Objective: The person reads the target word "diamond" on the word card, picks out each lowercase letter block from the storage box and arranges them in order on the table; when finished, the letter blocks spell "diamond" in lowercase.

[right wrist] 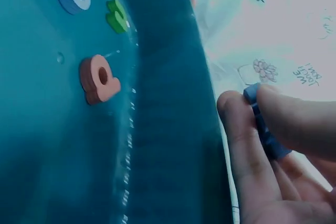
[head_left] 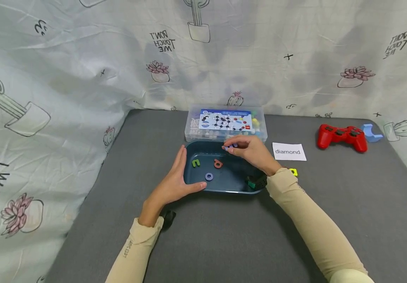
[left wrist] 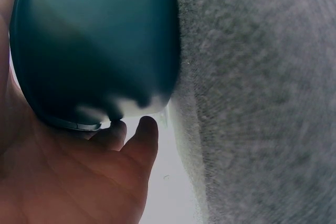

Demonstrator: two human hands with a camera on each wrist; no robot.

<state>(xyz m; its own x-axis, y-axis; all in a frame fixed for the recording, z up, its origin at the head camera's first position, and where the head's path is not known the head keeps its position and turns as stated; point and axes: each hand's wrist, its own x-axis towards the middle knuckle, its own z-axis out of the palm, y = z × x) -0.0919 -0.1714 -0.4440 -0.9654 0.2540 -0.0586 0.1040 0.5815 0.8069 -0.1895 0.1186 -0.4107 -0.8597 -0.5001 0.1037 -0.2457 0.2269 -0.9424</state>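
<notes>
Head view: right hand point(head_left: 254, 154) pinches blue letter point(head_left: 231, 147) just right of frame centre, by far rim of tray point(head_left: 224, 181); left hand point(head_left: 176, 182) farther off, fingers straight along tray's left end.

Left wrist view: left hand lower left, against tray; blue letter unseen.

Right wrist view: blue letter between thumb and finger, right of tray wall, long axis slanting upper left to lower right; orange letter point(right wrist: 94, 88) lies inside, left.

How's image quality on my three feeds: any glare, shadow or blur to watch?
Head: fairly even light, the "diamond" card readable, a shadow beside the right sleeve; left wrist: tray mostly dark, tabletop soft and grainy, backdrop washed out; right wrist: blue-green cast, small glints along the tray's inner edge, backdrop pale but its drawings visible.
</notes>
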